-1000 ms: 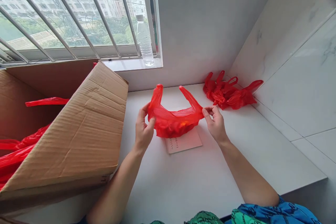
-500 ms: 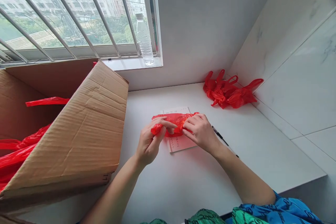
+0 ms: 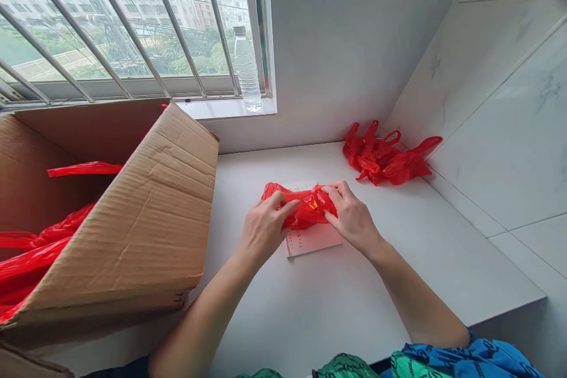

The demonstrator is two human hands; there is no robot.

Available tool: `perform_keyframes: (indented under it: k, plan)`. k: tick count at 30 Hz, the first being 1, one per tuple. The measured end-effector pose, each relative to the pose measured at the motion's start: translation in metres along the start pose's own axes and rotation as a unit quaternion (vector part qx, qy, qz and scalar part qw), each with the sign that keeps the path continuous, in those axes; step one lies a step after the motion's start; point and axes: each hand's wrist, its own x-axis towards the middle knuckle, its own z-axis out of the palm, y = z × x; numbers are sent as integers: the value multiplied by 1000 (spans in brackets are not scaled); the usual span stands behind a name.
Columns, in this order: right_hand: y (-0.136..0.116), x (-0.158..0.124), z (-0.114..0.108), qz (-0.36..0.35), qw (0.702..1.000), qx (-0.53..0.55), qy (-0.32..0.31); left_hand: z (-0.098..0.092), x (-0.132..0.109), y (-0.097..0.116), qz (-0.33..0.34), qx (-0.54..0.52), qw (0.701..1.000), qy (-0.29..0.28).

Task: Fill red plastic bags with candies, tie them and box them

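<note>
Red, thin, translucent plastic makes the small crumpled bag (image 3: 303, 212), which is a little below the middle of the view. If one takes this bag as the centre of a clock, the other things stand around it. At nine o'clock, the left hand (image 3: 266, 224) lays its bent fingers on the bag; whether they pinch the plastic, one cannot tell. At three o'clock, the right hand (image 3: 353, 220) is gripping the other end, with the fingers over the top edge and the thumb lower down. A yellow-orange patch (image 3: 313, 205) shows between them, but it is not clear if this is print or contents. At six o'clock, a pale pink paper booklet or sheet (image 3: 313, 242) with dark characters is partly covered by the bag; it lies flat on the smooth white worktop (image 3: 310, 307). Farther at nine o'clock stands a large brown cardboard box (image 3: 133, 207), open, with more red plastic (image 3: 59, 224) inside. At two o'clock, a heap of red plastic bags (image 3: 385, 159) with looped handles lies near the white marbled wall tiles (image 3: 509, 118). At eleven o'clock, a clear plastic bottle (image 3: 248, 71) stands upright on the white windowsill (image 3: 221, 108).
</note>
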Motion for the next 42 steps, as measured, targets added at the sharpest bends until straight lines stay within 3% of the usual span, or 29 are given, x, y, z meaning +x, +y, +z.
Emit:
perform_keyframes:
  k: [5, 11, 14, 16, 18, 19, 21, 22, 24, 28, 31, 35, 37, 42]
  plan:
    - [-12, -2, -6, -53, 992, -12, -111, 10, 22, 8, -146, 50, 988, -20]
    - [-6, 11, -32, 0, 974, -74, -215, 6, 15, 5, -158, 117, 968, -156]
    - [-3, 17, -49, -9, 985, -53, -163, -3, 5, 4, -115, 95, 978, -147]
    - [-10, 21, -58, -57, 996, 31, -66, -5, 3, 5, -86, 75, 985, -133]
    - [-23, 24, -59, -129, 982, 134, 18, -2, 5, 7, -69, 54, 987, -135]
    - [-31, 25, -55, -169, 970, 173, 28, 2, 6, 8, -65, 44, 987, -141]
    - [-44, 25, -41, -223, 955, 193, -24, 9, 9, 8, -62, 30, 985, -158]
    - [-49, 25, -31, -220, 958, 167, -74, 12, 11, 7, -69, 31, 983, -168]
    - [-52, 25, -11, -145, 974, 54, -165, 17, 12, 4, -94, 51, 977, -182]
    - [-40, 25, 12, 11, 962, -170, -215, 18, 12, -1, -136, 100, 964, -204]
    - [-27, 27, 12, 51, 938, -216, -267, 17, 10, -5, -155, 122, 949, -246]
    - [-17, 30, 3, 77, 917, -175, -351, 17, 6, -12, -165, 128, 939, -274]
    - [-17, 30, 0, 70, 922, -159, -347, 16, 6, -13, -157, 116, 942, -272]
    - [-27, 29, 5, -11, 967, -139, -215, 19, 8, -2, -118, 69, 969, -204]
